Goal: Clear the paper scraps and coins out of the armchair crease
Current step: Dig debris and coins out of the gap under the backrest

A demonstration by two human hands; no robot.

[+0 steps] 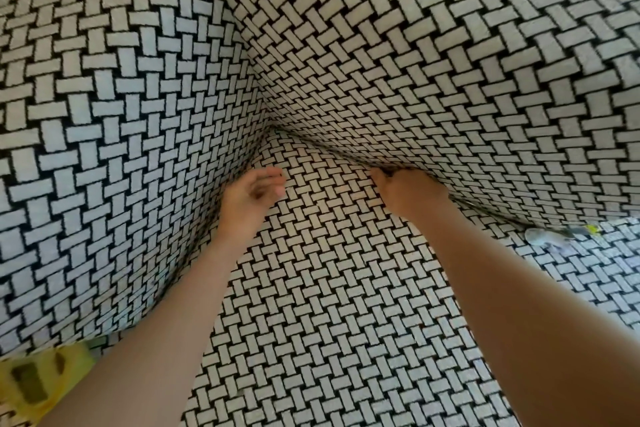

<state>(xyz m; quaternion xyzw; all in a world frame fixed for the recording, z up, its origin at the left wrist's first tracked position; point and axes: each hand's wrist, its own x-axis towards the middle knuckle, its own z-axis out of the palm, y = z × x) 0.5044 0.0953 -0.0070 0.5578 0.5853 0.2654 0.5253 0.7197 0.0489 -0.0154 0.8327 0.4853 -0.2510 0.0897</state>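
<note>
A woven black-and-white armchair [346, 305] is filling the view; paper scraps [554, 236] are lying by the crease [485, 211] at right; the right hand [408, 191] is digging in, its grip hidden; the left hand [249, 194] is hovering loosely cupped, empty; blind probing risks pushing coins deeper.

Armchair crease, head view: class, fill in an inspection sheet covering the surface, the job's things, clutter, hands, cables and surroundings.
Surface: seat in black-and-white woven-pattern fabric.
Job's things: scraps, pale and yellow, lie at the crease on the right; coins not made out.
Clutter: yellow object at lower left, blurred.
Hands: left hand open over the seat; right hand fingers pushed into the crease, grip hidden.
Cables: nothing seen.
Surroundings: backrest and armrest in the same fabric.
</note>
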